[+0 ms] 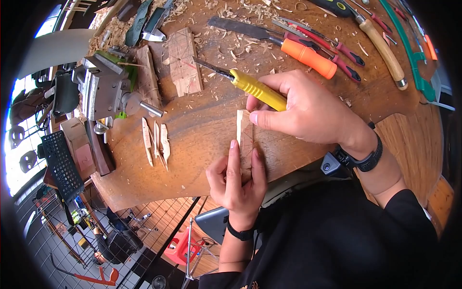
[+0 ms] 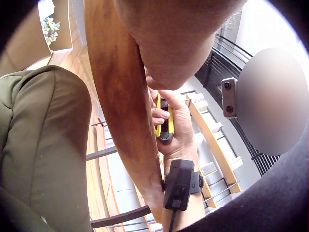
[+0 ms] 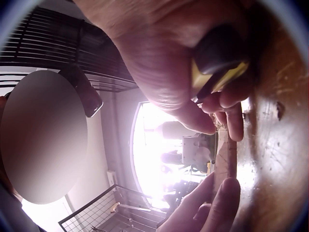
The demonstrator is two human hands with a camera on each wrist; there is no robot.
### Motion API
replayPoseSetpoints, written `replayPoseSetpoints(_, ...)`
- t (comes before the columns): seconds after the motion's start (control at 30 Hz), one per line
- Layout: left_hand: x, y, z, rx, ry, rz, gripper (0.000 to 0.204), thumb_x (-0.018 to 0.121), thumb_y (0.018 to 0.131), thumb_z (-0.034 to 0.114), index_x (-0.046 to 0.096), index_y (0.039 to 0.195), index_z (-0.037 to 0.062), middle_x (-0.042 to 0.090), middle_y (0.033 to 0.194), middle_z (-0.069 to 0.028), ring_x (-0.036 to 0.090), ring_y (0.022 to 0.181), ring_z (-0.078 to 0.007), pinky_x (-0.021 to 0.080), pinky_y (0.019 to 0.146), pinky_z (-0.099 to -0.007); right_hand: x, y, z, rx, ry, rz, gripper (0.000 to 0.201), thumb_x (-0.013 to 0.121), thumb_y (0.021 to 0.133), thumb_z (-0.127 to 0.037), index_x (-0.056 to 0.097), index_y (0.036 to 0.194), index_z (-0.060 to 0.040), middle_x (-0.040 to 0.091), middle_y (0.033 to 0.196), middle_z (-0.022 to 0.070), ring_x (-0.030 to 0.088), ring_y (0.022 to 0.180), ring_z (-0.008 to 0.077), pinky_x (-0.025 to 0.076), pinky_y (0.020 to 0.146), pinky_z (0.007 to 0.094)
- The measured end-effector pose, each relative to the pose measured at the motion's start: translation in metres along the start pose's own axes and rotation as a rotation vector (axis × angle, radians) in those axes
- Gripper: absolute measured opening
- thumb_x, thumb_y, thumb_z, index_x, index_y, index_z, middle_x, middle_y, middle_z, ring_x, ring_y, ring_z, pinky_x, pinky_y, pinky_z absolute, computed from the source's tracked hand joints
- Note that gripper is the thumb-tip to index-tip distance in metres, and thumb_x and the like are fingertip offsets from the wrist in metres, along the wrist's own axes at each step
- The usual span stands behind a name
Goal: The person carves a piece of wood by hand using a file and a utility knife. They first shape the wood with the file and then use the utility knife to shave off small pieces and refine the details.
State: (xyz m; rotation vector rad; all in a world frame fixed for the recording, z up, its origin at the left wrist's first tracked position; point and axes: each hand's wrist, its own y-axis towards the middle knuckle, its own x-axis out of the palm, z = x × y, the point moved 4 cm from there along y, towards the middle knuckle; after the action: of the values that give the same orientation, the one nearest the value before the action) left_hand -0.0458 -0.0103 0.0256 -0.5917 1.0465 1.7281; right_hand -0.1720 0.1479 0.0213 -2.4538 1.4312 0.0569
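Observation:
My right hand (image 1: 308,108) grips a yellow utility knife (image 1: 260,91), its blade extended and pointing to the upper left, above the workbench. A small strip of wood (image 1: 246,137) with a pale cut face on one side is held between the thumb and fingers of my left hand (image 1: 238,185). The right thumb is right at the upper end of this strip. In the right wrist view, the wood strip (image 3: 226,157) runs between both hands. The left wrist view shows the butt of the knife (image 2: 165,137) in the right hand; the strip is hidden there.
Several thin wood slivers (image 1: 146,139) lie left of the hands. Beyond them are a metal vise (image 1: 101,89) and a pencil-marked wood block (image 1: 185,62). An orange-handled tool (image 1: 308,58), red-handled tools (image 1: 349,53) and shavings spread over the back. The bench edge (image 1: 288,171) runs near the body.

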Motion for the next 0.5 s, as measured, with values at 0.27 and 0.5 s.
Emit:
replayPoseSetpoints(0.27,-0.0013,-0.0029,0.001,0.09,0.031,0.052,0.045,0.087,0.079,0.002,0.074,0.122,0.0006,0.057,0.094,-0.0092,0.056,0.08,-0.0206,0.048,0.068,-0.0298,0.0007,-0.0013,-0.0004,0.009,-0.025,0.01,0.021,0.075,0.089,-0.016,0.068,0.095,0.0024,0.07,0.081,0.0081,0.064,0.078,0.011,0.052,0.074,0.0299)
replayPoseSetpoints(0.5,-0.0023,-0.0059,0.0044,0.111,0.075,0.053,0.046,0.087,0.078,0.0,0.074,0.122,0.0011,0.057,0.094,-0.0094,0.056,0.081,-0.0207,0.048,0.069,-0.0295,0.0,-0.0018,-0.0022,-0.084,0.012,0.072,0.026,0.07,0.086,-0.021,0.07,0.095,0.0033,0.066,0.074,0.0221,0.068,0.067,0.0332,0.052,0.065,0.0398)
